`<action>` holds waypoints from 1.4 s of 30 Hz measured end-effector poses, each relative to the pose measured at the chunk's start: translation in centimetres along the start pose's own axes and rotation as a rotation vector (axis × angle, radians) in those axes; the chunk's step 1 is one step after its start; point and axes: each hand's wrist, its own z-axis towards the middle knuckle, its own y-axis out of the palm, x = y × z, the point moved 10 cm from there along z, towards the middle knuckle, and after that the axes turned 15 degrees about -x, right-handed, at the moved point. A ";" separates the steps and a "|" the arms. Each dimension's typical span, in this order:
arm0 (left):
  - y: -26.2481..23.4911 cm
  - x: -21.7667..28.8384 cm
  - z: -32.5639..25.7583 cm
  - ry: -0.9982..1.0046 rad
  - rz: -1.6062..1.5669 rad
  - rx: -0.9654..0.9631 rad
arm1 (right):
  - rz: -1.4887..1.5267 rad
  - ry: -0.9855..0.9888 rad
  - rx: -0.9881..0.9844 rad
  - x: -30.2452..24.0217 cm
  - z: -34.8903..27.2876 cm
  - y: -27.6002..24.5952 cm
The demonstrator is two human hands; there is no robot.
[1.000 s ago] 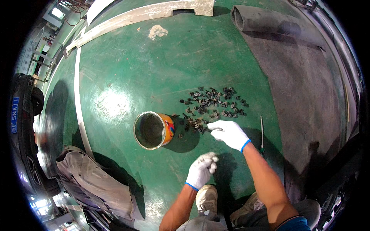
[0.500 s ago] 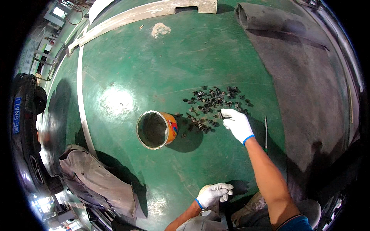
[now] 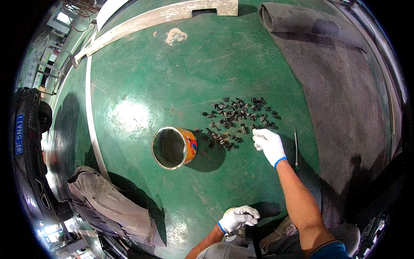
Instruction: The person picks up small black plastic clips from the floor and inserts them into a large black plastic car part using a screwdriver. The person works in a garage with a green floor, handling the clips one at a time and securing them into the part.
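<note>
Head view: right hand (image 3: 269, 146), curled, contents unclear, is seemingly picking at four o'clock of dark pieces (image 3: 238, 115), calling next for fine pinching; left hand (image 3: 238, 219) is hovering, fingers loosely parted.

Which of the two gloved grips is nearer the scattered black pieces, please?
The right grip, at the edge of the black pieces; the left grip is well away from them, towards the lower picture edge.
</note>
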 end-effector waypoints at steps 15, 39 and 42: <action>-0.4 -0.3 -0.2 -0.043 0.020 -0.037 | -0.715 0.021 -0.269 -1.5 -2.7 7.8; -0.8 -0.7 -0.3 -0.076 -0.037 -0.043 | -0.878 -0.125 0.083 -5.3 -1.3 3.4; -1.2 -1.1 -0.3 -0.068 -0.075 -0.016 | -0.996 -0.183 0.153 -7.2 -0.1 3.1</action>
